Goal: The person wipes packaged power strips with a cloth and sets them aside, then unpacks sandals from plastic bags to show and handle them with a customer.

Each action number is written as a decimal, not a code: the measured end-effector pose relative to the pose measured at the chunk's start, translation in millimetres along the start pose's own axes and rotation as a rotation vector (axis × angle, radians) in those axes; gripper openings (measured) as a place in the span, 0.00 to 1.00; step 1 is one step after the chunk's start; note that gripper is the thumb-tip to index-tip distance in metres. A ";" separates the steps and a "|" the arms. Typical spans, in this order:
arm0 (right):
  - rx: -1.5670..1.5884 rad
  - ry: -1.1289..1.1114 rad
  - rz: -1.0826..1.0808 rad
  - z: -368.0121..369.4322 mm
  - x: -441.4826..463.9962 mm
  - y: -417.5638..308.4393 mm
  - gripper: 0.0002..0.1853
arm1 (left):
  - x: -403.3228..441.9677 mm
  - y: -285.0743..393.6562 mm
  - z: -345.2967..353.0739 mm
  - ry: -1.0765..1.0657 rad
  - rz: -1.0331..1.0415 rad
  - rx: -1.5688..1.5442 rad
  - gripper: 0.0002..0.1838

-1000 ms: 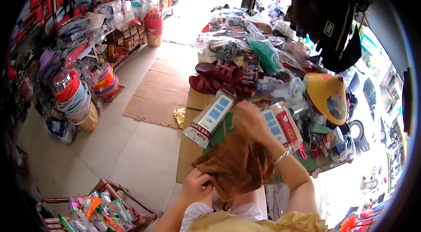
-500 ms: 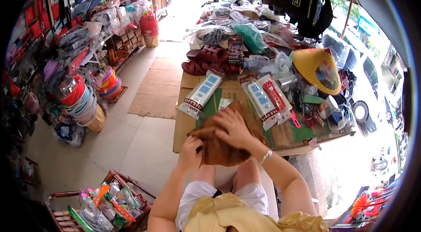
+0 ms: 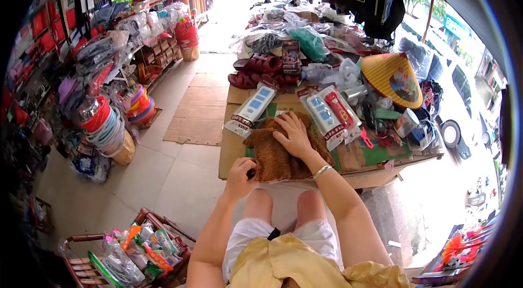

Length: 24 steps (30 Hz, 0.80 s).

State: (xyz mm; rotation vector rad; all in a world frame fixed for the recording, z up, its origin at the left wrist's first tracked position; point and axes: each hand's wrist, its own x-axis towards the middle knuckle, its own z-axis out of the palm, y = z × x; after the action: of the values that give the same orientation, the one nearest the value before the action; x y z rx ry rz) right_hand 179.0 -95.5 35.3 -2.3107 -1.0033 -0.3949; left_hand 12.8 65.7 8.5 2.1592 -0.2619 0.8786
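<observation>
A brown, fuzzy piece of cloth (image 3: pixel 272 154) lies spread over the front edge of the cardboard-covered table (image 3: pixel 231 152). My right hand (image 3: pixel 294 138) rests on the cloth with fingers stretched out and a bangle on the wrist. At the cloth's left edge, my left hand (image 3: pixel 238 179) is closed on a small black object (image 3: pixel 251 173); most of it is hidden, so its kind cannot be told. Just beyond the cloth lie a packaged power strip (image 3: pixel 255 107) on the left and another packaged power strip (image 3: pixel 324 116) on the right.
A red packaged item (image 3: pixel 342 111), dark red sandals (image 3: pixel 261 67) and a yellow conical hat (image 3: pixel 389 78) sit farther back on the table. Stacked buckets (image 3: pixel 101 124) stand on the floor at left. A bamboo chair (image 3: pixel 81 263) holding packets is at lower left.
The brown cloth, lifted and folded before, now lies flatter on the table. My right hand has moved forward and flattened on it. My left hand has moved slightly up, showing the black object.
</observation>
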 end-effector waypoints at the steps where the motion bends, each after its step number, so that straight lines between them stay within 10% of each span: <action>1: -0.005 0.006 -0.005 1.8 -0.7 0.8 0.27 | 0.1 -2.0 0.0 -0.007 -0.002 0.002 0.12; 24: 0.017 0.042 0.003 0.9 -4.2 0.9 0.26 | -0.5 -12.5 5.2 -0.014 -0.050 -0.032 0.13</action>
State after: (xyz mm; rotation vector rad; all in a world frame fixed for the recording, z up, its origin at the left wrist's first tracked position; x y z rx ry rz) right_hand 176.9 -97.8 32.2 -2.2790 -0.9790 -0.4294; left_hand 20.6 70.3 -1.5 2.1337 -0.2265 0.8263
